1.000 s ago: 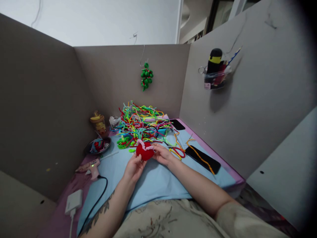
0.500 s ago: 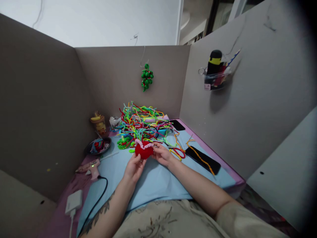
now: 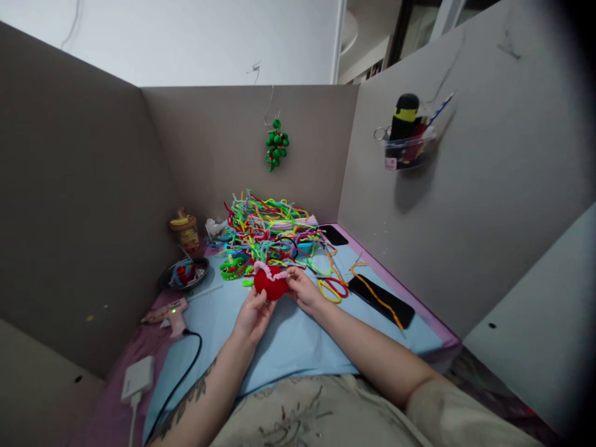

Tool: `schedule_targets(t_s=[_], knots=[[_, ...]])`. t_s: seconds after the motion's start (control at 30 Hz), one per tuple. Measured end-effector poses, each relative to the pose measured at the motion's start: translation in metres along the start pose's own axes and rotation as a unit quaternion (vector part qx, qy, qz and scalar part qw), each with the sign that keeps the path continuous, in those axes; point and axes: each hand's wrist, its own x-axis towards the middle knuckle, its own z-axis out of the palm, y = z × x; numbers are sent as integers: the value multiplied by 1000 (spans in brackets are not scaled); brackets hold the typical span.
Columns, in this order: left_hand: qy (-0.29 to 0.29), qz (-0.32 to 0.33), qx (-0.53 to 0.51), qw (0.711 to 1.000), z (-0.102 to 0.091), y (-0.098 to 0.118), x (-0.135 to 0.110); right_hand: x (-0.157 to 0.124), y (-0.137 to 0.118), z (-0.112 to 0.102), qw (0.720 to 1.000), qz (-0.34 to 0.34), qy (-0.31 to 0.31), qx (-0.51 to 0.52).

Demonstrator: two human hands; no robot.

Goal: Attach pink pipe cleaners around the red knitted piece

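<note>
A red fuzzy heart-shaped piece (image 3: 270,285) with a curly pink trim (image 3: 263,269) along its top edge is held up over the table. My left hand (image 3: 255,310) grips it from below left, thumb on the front. At its right edge, the fingers of my right hand (image 3: 300,287) pinch the side near the end of the pink trim. Just behind lie a green fuzzy figure (image 3: 233,267) and a big tangle of coloured pipe cleaners (image 3: 270,226). To the right of my right hand are scissors (image 3: 333,289) with red and yellow handles.
A pink glue gun (image 3: 173,315) with a black cord lies left, near a white power block (image 3: 138,379). Behind it are a dark bowl (image 3: 205,273) and a drink cup (image 3: 186,231). A black phone-like slab (image 3: 386,301) lies right. Grey panels (image 3: 251,143) enclose three sides.
The pink trim and red piece have shifted very slightly in my hands. Both hands keep their hold, and the rest of the table looks the same.
</note>
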Motion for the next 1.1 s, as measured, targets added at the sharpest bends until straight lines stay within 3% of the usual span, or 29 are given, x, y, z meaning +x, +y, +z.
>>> schedule_targets(t_s=[0.2, 0.33, 0.5, 0.6, 0.7, 0.8, 1.0, 1.1], knots=[[-7, -11, 45, 999, 5, 0, -6, -3, -5, -2, 988, 73, -66, 121], [-14, -32, 84, 996, 4, -4, -7, -1, -11, -7, 980, 85, -82, 161], [97, 63, 140, 983, -4, -1, -1, -1, -21, -9, 978, 97, -56, 176], [102, 113, 172, 973, -5, 9, 0, -3, -24, -7, 977, 110, -63, 171], [94, 121, 190, 970, -3, 16, -1, -5, -24, -5, 978, 115, -77, 159], [86, 80, 185, 976, -3, 16, -1, -6, -21, -4, 979, 113, -87, 149], [122, -105, 87, 983, -9, 15, 7, -10, -16, -1, 982, 94, -91, 136], [119, -136, 60, 982, -8, 17, 9, -12, -16, 1, 983, 78, -95, 135]])
